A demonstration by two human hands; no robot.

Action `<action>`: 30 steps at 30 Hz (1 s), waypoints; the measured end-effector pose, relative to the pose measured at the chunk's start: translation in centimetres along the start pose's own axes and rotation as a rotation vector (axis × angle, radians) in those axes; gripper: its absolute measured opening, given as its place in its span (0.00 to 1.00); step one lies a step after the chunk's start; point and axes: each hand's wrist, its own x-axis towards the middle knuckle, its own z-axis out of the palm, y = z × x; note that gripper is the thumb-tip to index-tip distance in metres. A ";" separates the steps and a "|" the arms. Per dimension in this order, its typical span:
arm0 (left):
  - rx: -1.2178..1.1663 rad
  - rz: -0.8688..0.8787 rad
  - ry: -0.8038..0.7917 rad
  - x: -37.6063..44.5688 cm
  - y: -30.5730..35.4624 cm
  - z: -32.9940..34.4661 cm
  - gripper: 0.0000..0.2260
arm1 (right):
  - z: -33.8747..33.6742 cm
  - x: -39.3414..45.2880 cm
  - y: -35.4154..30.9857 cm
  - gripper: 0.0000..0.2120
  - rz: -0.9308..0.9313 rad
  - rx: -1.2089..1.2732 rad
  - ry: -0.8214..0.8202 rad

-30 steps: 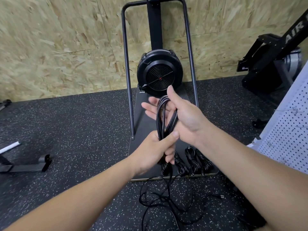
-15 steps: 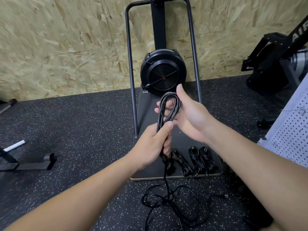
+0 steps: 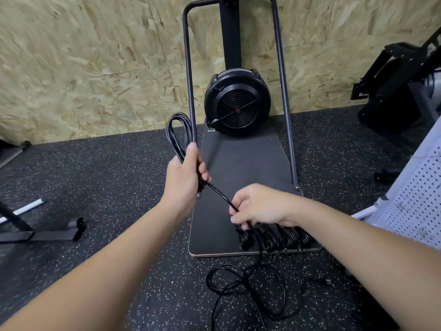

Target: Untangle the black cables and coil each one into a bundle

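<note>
Right hand has left the coil and dropped to 5 o'clock, drawing out a taut strand.

The left hand [image 3: 185, 177] grips the looped cable [image 3: 177, 130], fingers curled round it; the right hand [image 3: 259, 206] pinches the strand [image 3: 220, 194]. Slack cable [image 3: 241, 285] lies on the floor at 6 o'clock; finished bundles [image 3: 274, 238] rest on the board [image 3: 243, 168].

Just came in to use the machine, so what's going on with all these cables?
A person is coiling black cables. The left hand grips a partly wound coil, and the right hand pinches the same cable's free run, stretched between the hands. The rest of it lies in a loose tangle on the floor. Several finished bundles sit in a row on the near end of the machine's platform.
</note>
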 end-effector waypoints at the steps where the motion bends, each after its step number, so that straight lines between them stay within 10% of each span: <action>1: 0.038 0.007 0.037 0.4 -0.1 -0.5 0.18 | -0.4 -0.1 -0.5 0.06 -0.028 0.000 0.075; 8: 0.359 -0.055 -0.155 -0.5 -0.6 -0.6 0.22 | -1.8 -1.5 -4.5 0.11 -0.305 0.195 0.253; 15: 0.263 -0.289 -0.583 -2.5 -2.4 0.7 0.17 | -2.9 -0.4 -3.2 0.30 -0.043 0.236 0.345; 19: 0.263 -0.207 -0.460 -1.2 -2.4 -0.3 0.11 | -4.1 -0.8 -2.9 0.15 -0.090 0.518 0.168; 26: 0.134 -0.121 -0.286 0.4 -0.7 -1.5 0.15 | -4.3 -1.2 -0.2 0.14 -0.005 -0.091 0.313; 30: 0.306 -0.108 -0.315 -0.5 -0.4 -1.5 0.27 | -4.7 -1.5 -2.4 0.13 -0.191 0.259 0.368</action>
